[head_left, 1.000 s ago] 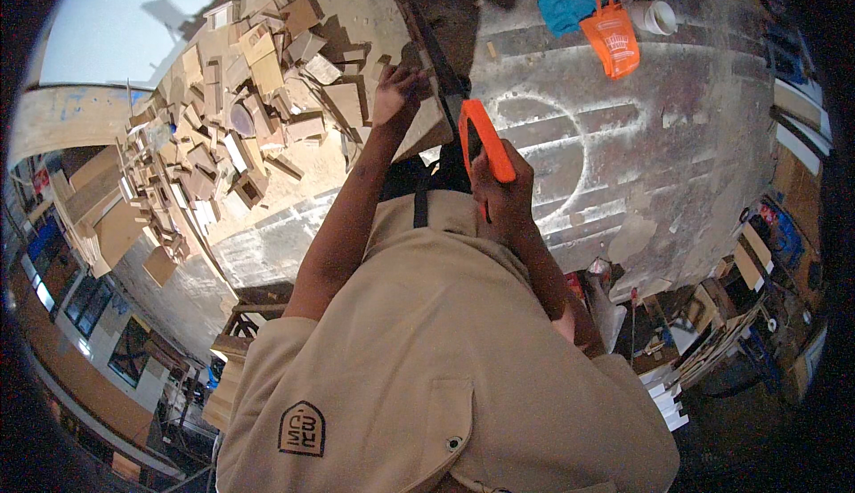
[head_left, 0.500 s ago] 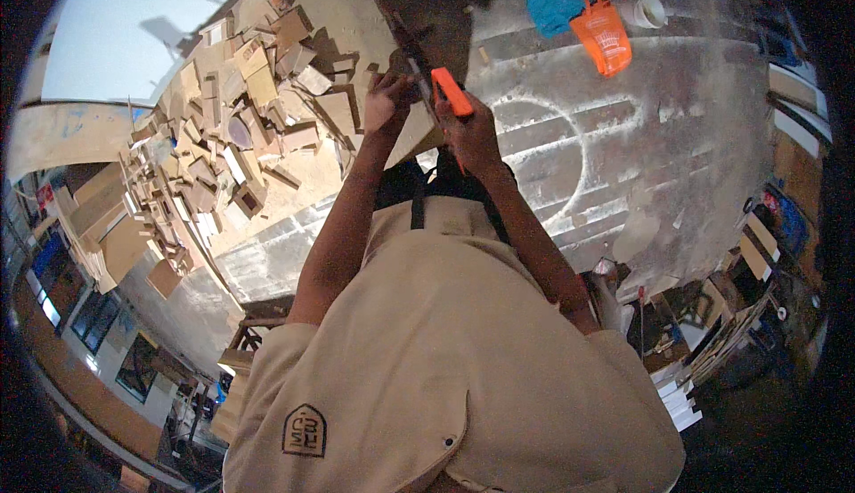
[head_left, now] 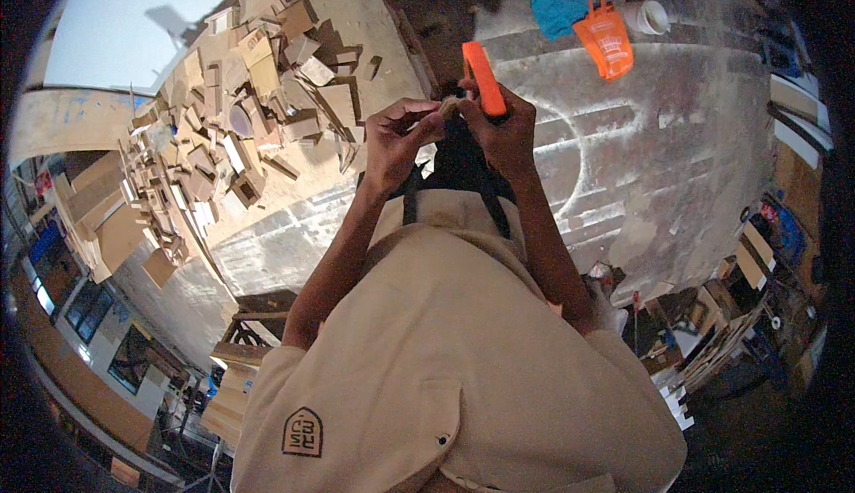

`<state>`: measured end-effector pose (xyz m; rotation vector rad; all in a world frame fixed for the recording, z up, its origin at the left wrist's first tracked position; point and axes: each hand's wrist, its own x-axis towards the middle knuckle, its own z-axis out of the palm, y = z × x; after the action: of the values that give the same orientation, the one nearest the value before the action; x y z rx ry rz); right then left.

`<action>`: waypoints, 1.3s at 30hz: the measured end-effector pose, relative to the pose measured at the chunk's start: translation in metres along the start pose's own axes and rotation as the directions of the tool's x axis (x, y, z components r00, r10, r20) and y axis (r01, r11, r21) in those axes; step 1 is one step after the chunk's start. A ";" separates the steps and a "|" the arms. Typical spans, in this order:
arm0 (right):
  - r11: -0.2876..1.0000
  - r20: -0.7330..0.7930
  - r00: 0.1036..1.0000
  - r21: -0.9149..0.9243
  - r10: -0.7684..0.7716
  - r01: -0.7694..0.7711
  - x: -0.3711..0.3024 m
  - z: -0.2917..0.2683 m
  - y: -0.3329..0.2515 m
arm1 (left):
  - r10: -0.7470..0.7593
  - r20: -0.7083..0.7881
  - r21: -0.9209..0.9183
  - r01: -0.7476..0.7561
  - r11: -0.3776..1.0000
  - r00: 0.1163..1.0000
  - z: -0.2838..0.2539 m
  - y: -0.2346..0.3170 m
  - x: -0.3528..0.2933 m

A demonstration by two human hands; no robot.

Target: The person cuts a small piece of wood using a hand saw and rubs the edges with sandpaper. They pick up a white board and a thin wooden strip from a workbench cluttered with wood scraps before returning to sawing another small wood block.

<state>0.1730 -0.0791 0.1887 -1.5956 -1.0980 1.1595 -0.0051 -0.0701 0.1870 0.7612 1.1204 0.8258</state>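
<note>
My right hand (head_left: 506,132) is closed around a tool with a bright orange, bar-shaped part (head_left: 484,81) rising above the fingers. The rest of the tool is hidden by the hand, and its kind does not show. To the left of it, my left hand (head_left: 398,141) has its thumb and fingers pinched together at a small tan piece (head_left: 451,106). The fingertips of both hands meet around this piece, just in front of my body. What the piece is made of is too small to make out.
On the left, a plywood tabletop (head_left: 267,192) bears a heap of wood offcuts (head_left: 233,128). An orange bag (head_left: 604,43), a teal cloth-like item (head_left: 559,15) and a white bucket (head_left: 653,17) lie on the grey floor (head_left: 659,154). Boards and clutter (head_left: 712,324) stand at the lower right.
Both hands have come closer together, and the small tan piece now shows between them. The orange part has shifted up and right and stands more upright.
</note>
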 end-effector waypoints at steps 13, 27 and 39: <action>0.995 0.118 0.993 -0.093 -0.024 0.035 -0.013 0.000 -0.006 | -0.276 0.099 -0.108 0.286 0.952 0.956 -0.002 0.013 -0.023; 0.841 0.171 0.928 -0.394 -0.330 0.372 -0.071 0.045 -0.005 | -0.209 0.115 0.066 0.202 0.977 0.971 -0.109 0.023 -0.107; 0.503 0.363 0.792 -0.624 -0.491 0.598 -0.090 0.147 0.145 | -0.119 -0.287 -0.370 0.005 0.929 0.950 -0.328 0.021 -0.258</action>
<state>0.0384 -0.1807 0.0398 -1.4970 -2.1638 0.3848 -0.3802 -0.2480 0.2370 0.2880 1.2093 1.0864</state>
